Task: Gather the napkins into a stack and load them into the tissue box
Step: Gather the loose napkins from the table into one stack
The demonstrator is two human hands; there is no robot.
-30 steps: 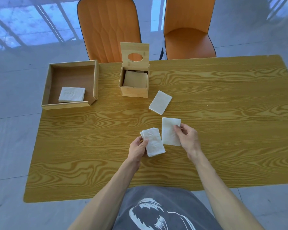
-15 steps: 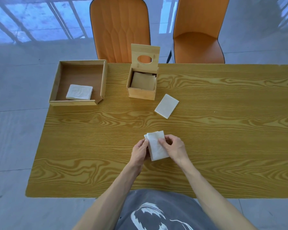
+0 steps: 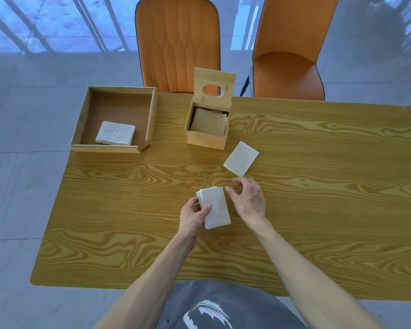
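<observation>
Left hand (image 3: pixel 195 216) pinching, right hand (image 3: pixel 248 199) loose

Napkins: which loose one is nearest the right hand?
The single napkin lying just beyond the right hand, beside the tissue box; the other sits in the tray.

Wood-grain table (image 3: pixel 318 210), open wooden tray (image 3: pixel 152 119) at its far-left corner, two orange chairs (image 3: pixel 178 43) behind — grey floor (image 3: pixel 22 186).

No writing to read anywhere I look. The napkins (image 3: pixel 214 207) I hold are plain white, the tissue box (image 3: pixel 207 129) is bare wood with no label, the wooden tray (image 3: pixel 115 119) carries no mark, and the table (image 3: pixel 318 186) shows only grain. My shirt (image 3: pixel 214 309) has a white brush-stroke print, but it forms no letters or numbers I can make out.
</observation>
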